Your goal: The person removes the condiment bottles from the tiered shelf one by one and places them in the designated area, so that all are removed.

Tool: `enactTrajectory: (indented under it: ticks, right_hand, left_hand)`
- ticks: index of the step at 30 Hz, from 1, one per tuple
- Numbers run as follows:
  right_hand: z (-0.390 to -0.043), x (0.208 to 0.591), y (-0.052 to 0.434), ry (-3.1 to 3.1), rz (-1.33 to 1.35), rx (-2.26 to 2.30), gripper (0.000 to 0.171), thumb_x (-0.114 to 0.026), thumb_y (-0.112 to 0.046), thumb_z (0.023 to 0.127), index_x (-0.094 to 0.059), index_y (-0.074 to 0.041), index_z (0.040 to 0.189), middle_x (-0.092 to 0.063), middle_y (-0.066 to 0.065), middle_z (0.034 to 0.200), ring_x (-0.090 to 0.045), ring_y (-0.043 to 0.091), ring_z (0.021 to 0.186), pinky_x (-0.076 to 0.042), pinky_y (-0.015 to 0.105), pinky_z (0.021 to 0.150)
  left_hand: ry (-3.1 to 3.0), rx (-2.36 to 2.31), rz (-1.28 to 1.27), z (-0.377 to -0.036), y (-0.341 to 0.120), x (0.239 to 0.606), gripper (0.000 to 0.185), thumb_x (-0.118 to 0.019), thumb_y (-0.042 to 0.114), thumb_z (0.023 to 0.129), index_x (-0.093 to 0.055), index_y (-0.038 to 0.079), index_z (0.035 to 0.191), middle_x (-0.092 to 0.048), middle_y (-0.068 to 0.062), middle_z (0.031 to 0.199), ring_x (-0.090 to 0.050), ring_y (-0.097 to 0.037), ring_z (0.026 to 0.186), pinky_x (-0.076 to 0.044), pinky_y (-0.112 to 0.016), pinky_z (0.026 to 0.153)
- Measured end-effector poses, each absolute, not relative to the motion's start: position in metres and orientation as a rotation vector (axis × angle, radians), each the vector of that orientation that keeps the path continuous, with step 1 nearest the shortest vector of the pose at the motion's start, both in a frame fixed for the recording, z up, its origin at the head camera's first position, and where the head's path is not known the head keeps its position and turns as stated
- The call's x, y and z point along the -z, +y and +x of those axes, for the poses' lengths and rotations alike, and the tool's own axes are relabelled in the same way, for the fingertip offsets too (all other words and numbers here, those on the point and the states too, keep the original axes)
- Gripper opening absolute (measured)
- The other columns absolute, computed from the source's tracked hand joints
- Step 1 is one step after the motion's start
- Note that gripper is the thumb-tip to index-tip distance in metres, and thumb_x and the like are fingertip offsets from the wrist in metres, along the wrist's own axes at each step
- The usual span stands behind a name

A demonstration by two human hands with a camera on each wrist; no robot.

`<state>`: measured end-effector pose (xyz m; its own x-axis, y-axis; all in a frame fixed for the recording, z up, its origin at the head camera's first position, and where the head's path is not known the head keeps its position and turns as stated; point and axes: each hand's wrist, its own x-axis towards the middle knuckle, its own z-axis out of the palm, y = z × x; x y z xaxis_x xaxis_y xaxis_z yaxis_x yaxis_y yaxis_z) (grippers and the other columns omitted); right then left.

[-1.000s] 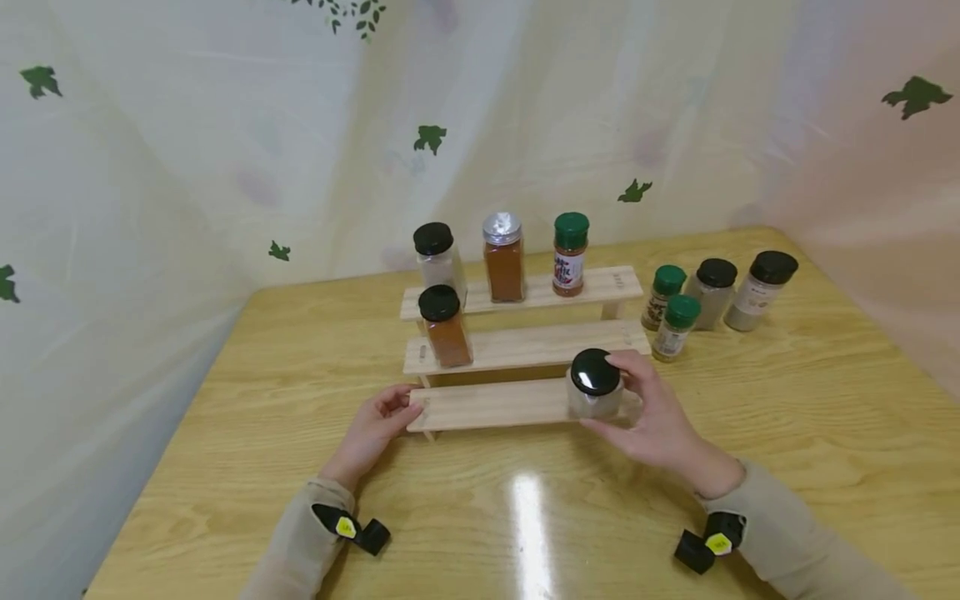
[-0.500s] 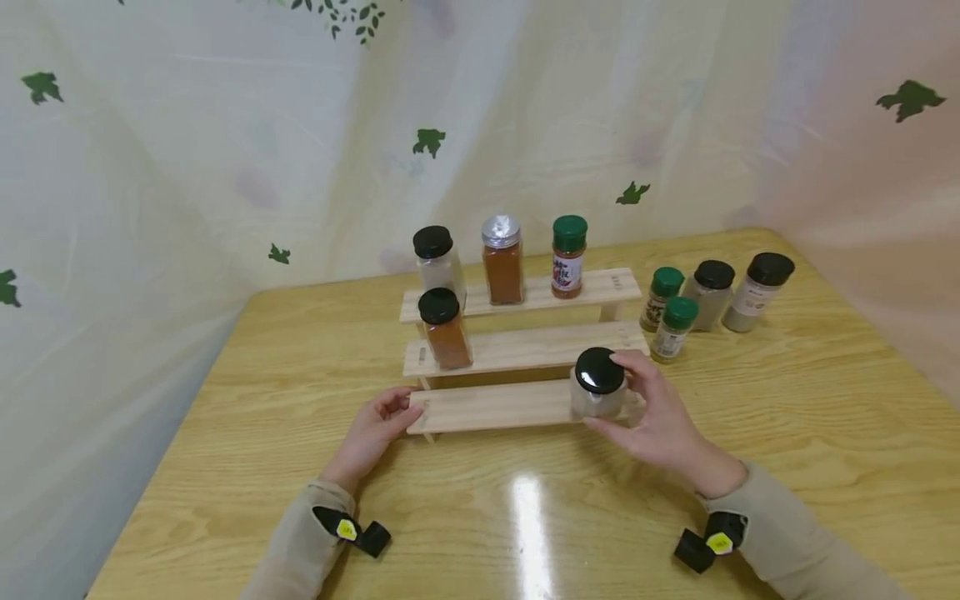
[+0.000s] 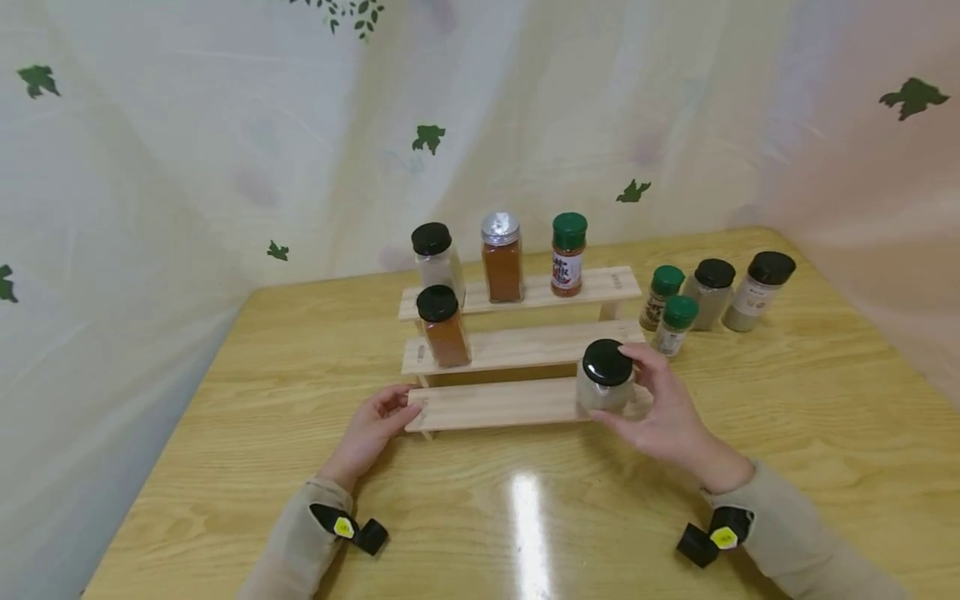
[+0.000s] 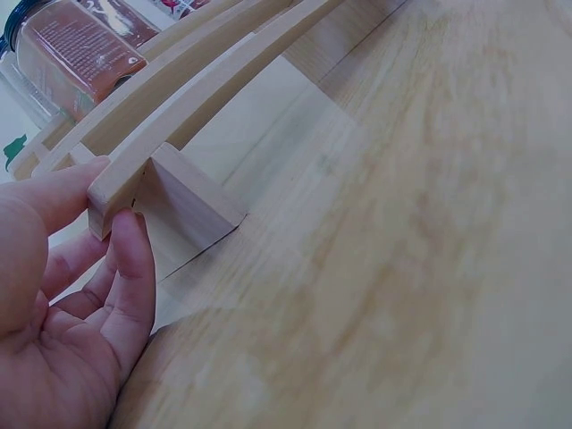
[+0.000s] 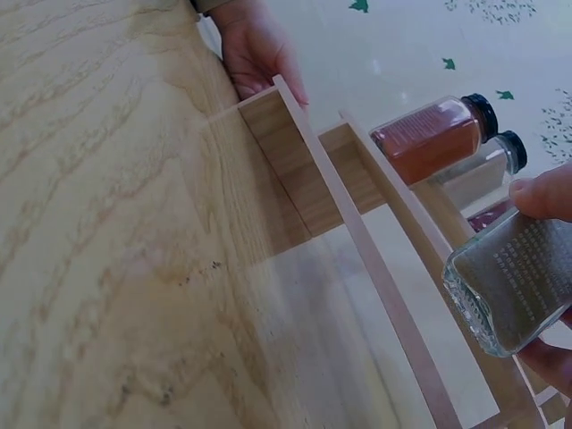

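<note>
My right hand (image 3: pixel 663 412) grips a square glass spice jar (image 3: pixel 606 392) with a glossy black lid, thumb on the near side and fingers on the far side. The jar overlaps the right end of the lowest step of a three-step wooden rack (image 3: pixel 495 406). Pale contents and printed lettering show through the glass jar (image 5: pixel 518 277) in the right wrist view, where its base hangs close above the rack's steps. At the rack's left end, my left hand (image 3: pixel 375 429) pinches the lowest board; the left wrist view shows thumb and fingers (image 4: pixel 132 268) around that board end.
A black-lidded orange spice jar (image 3: pixel 447 337) stands on the middle step's left. The top step bears a black-lidded pale jar (image 3: pixel 441 267), a silver-lidded orange jar (image 3: pixel 503 271) and a green-capped bottle (image 3: pixel 567 267). Several more, including a grey-filled jar (image 3: pixel 708 300), stand right of the rack.
My right hand has shifted the black-lidded jar slightly to the right and up along the lowest step's right end. My left hand stays on the board's left end.
</note>
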<state>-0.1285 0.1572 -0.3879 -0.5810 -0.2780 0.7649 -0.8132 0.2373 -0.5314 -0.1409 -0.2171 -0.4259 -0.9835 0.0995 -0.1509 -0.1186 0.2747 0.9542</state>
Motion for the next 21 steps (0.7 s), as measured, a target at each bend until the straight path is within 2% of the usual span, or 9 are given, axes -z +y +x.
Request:
enactTrajectory:
  ticks: [7,10,12,14,17,21]
  right_hand:
    - [-0.132,0.383,0.167,-1.973,0.957,-1.402,0.079,-0.07,-0.038,0.08,-0.029,0.012,0.126,-0.046,-0.017,0.13,-0.047,-0.002,0.117,-0.04,0.009,0.089]
    - [-0.131,0.382,0.173,-1.995,0.904,-1.436,0.08,-0.078,-0.02,0.077,-0.026,0.011,0.129,-0.048,-0.018,0.129,-0.048,-0.002,0.116,-0.04,0.009,0.087]
    - [-0.132,0.381,0.177,-2.007,0.874,-1.44,0.083,-0.081,-0.003,0.071,-0.024,0.01,0.131,-0.049,-0.018,0.129,-0.049,-0.002,0.115,-0.041,0.009,0.087]
    - [-0.133,0.379,0.182,-2.01,0.844,-1.445,0.087,-0.081,0.006,0.067,-0.023,0.01,0.132,-0.049,-0.017,0.13,-0.049,-0.002,0.115,-0.041,0.009,0.087]
    - [-0.134,0.374,0.192,-2.016,0.826,-1.454,0.086,-0.08,-0.004,0.072,-0.02,0.011,0.132,-0.048,-0.018,0.131,-0.049,-0.002,0.116,-0.042,0.009,0.086]
    - [-0.136,0.37,0.207,-2.046,0.817,-1.408,0.087,-0.073,-0.032,0.078,-0.019,0.011,0.131,-0.046,-0.021,0.131,-0.048,-0.004,0.116,-0.041,0.008,0.087]
  left_hand:
    - [2.356,-1.784,-0.016,-0.142,-0.216,0.424,0.04,-0.061,0.013,0.092,-0.052,-0.004,0.126,-0.055,-0.005,0.099,-0.053,-0.007,0.083,-0.045,-0.018,0.07]
    - [2.354,-1.774,-0.024,-0.142,-0.216,0.424,0.039,-0.062,0.012,0.092,-0.053,-0.004,0.126,-0.055,-0.006,0.099,-0.053,-0.008,0.083,-0.045,-0.018,0.07]
    - [2.361,-1.767,-0.02,-0.143,-0.215,0.423,0.039,-0.062,0.014,0.092,-0.053,-0.003,0.126,-0.055,-0.005,0.099,-0.053,-0.008,0.083,-0.045,-0.018,0.07]
    - [2.357,-1.773,-0.009,-0.145,-0.214,0.423,0.039,-0.063,0.016,0.091,-0.054,-0.002,0.126,-0.055,-0.005,0.099,-0.053,-0.008,0.084,-0.045,-0.018,0.07]
    - [2.36,-1.77,0.0,-0.146,-0.213,0.423,0.04,-0.063,0.017,0.091,-0.054,-0.002,0.126,-0.055,-0.005,0.099,-0.052,-0.008,0.083,-0.045,-0.018,0.07]
    - [2.36,-1.762,-0.027,-0.145,-0.215,0.423,0.039,-0.063,0.014,0.091,-0.054,-0.002,0.126,-0.055,-0.005,0.098,-0.052,-0.008,0.081,-0.044,-0.018,0.069]
